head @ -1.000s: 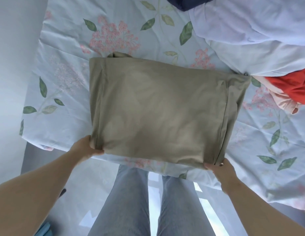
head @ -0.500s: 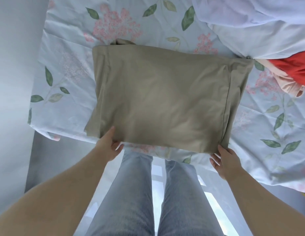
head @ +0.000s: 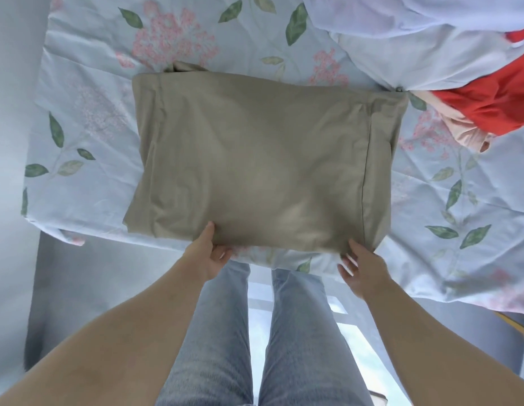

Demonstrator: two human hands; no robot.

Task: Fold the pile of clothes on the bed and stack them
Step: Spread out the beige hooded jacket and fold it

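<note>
I see the folded khaki garment (head: 260, 159) lying flat as a rough rectangle on the bed (head: 88, 112), its near edge right at the bed's edge, above my jeans (head: 225, 332). My left hand (head: 206, 256) sits at the garment's near edge, left of its middle: the thumb lies on top of the cloth and the fingers curl underneath, so it pinches the hem lightly. My right hand (head: 362, 268) is at the near right corner, fingers spread and loose, their tips touching the folded edge without closing on it (the exact contact is hard to make out). A small flap of the same khaki cloth pokes out past the far left corner.

Beyond the garment's far right corner lies the unfolded pile: a white garment (head: 416, 48), with a red garment (head: 489, 109) and a peach-coloured one (head: 466, 133) just beside it, near the khaki corner but apart.

The bed sheet carries pink flowers and green leaves. I can read no label, brand or writing anywhere.
</note>
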